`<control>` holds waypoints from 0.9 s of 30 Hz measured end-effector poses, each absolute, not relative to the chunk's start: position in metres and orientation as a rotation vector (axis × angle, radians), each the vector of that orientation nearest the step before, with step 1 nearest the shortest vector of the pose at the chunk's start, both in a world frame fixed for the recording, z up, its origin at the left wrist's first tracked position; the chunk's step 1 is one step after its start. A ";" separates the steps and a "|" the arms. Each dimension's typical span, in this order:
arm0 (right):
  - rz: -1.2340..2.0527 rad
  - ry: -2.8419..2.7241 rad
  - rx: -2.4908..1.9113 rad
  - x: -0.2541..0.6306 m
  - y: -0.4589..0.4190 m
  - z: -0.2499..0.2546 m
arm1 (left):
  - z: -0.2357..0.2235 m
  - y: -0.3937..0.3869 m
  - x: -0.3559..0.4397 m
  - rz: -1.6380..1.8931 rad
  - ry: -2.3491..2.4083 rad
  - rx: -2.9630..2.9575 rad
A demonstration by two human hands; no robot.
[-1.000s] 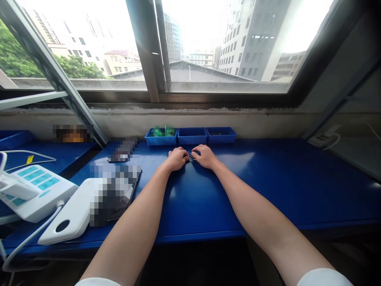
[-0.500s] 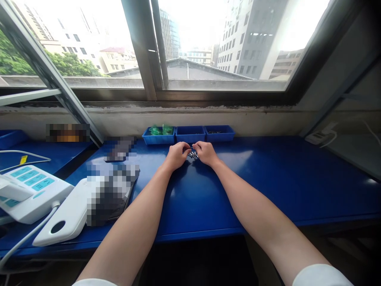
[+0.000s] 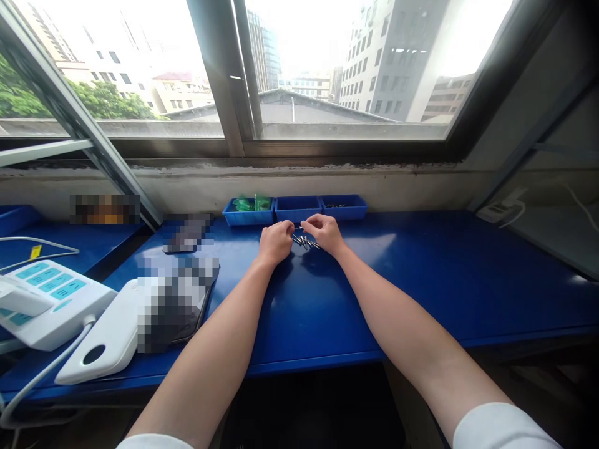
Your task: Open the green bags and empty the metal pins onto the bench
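Both my hands meet over the far middle of the blue table [image 3: 421,287], just in front of three small blue bins. My left hand [image 3: 275,242] is curled, its fingertips pinching a small bundle of thin metal pieces [image 3: 303,240]. My right hand [image 3: 325,232] is curled too and pinches the same bundle from the right. The metal pieces hang slightly above the tabletop between the two hands. Directly behind them, the left bin [image 3: 248,217] holds green parts, the middle bin [image 3: 298,213] looks bare, and the right bin [image 3: 344,211] holds small dark bits.
A white device with teal buttons [image 3: 44,302] and a white handheld unit [image 3: 110,340] with a cable lie at the left. Blurred dark items sit beside them. A window sill and wall run behind the bins. A white power strip [image 3: 496,212] lies at the far right.
My hands have risen off the tabletop with the metal pieces pinched between them; a second ago they rested on the table. The view has shifted slightly.
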State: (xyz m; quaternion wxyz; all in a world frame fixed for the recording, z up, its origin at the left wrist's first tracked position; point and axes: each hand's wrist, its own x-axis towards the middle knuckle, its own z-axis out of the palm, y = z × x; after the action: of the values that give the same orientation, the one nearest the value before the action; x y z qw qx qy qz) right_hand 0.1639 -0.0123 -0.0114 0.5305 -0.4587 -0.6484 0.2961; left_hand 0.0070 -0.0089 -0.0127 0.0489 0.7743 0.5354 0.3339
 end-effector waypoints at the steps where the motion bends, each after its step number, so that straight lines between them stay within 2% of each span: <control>1: 0.750 -1.521 -1.056 0.164 -0.012 -0.011 | -0.013 -0.008 0.007 1.027 1.635 2.356; 5: 0.873 -1.411 -0.966 0.167 -0.008 -0.013 | -0.016 -0.006 0.008 1.042 1.604 2.370; 11: 0.800 -1.311 -0.960 0.173 -0.002 -0.017 | -0.019 -0.006 0.009 1.209 1.616 2.355; 15: 0.763 -1.349 -0.996 0.175 -0.003 -0.017 | -0.020 -0.004 0.007 1.207 1.726 2.294; 21: 0.903 -1.485 -0.984 0.176 -0.009 -0.016 | -0.020 -0.003 0.003 1.130 1.887 2.187; 23: 0.797 -1.510 -1.023 0.177 -0.008 -0.016 | -0.020 -0.002 0.002 1.065 1.894 2.200; 27: 0.296 -1.553 -1.239 0.183 -0.003 -0.015 | -0.025 -0.002 0.005 0.899 1.812 2.302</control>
State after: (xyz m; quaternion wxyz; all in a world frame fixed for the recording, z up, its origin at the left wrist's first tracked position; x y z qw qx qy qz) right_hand 0.1827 -0.0031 -0.0153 0.5366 -0.5205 -0.6524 0.1245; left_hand 0.0048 -0.0021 -0.0245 0.0386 0.7507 0.5908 0.2931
